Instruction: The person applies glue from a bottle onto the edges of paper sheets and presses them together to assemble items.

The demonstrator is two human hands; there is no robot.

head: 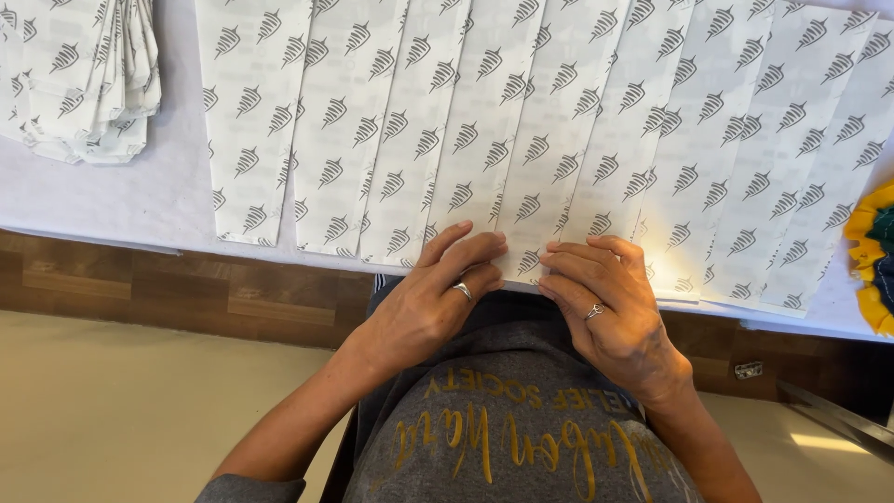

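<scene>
Two hands rest side by side at the near edge of a table. The left hand and right hand, each wearing a ring, press curled fingertips onto the lower end of one printed paper sheet, gripping nothing. More sheets fan out overlapping on both sides. A folded stack lies far to the left, beyond the hands.

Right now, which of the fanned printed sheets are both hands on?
The middle sheet, its near edge at the table edge: left hand and right hand both press fingertips there. The other fanned sheets lie untouched.
</scene>
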